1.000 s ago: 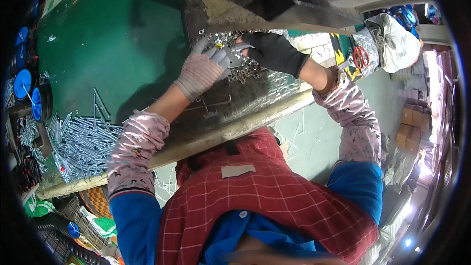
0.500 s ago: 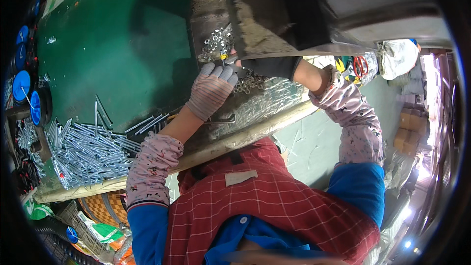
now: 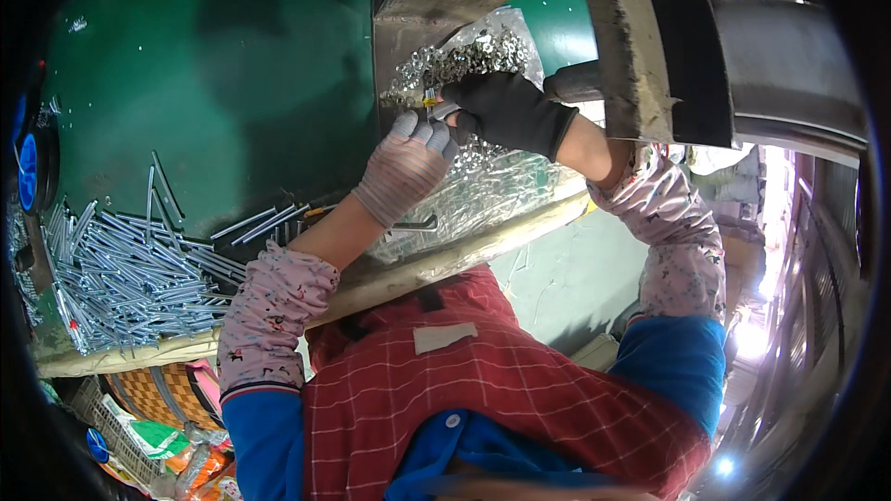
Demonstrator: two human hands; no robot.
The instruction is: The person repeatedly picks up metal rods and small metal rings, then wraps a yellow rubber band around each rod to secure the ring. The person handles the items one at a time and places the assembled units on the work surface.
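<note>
My left hand (image 3: 408,162), in a light striped glove, is closed with its fingertips pinched together. Against it works my right hand (image 3: 510,111), in a black glove with bare fingertips, also closed. Between the two sets of fingers stands a small metal piece with a yellow band (image 3: 430,98); its lower end is hidden by the fingers. Just beyond the hands lies a heap of small shiny metal nuts (image 3: 483,51) on clear plastic. A bent metal rod (image 3: 415,224) lies below my left wrist.
Many loose metal rods (image 3: 139,269) are piled at the left of the green tabletop (image 3: 167,83). A padded edge (image 3: 483,239) runs along the table's front. A worn upright board (image 3: 631,46) rises beyond my right forearm. Blue-hubbed wheels (image 3: 28,172) stand far left.
The view has shifted, bringing more of the nut heap and plastic out from behind the board. Both hands stay together at the yellow-banded piece, and my right hand shows more fully.
</note>
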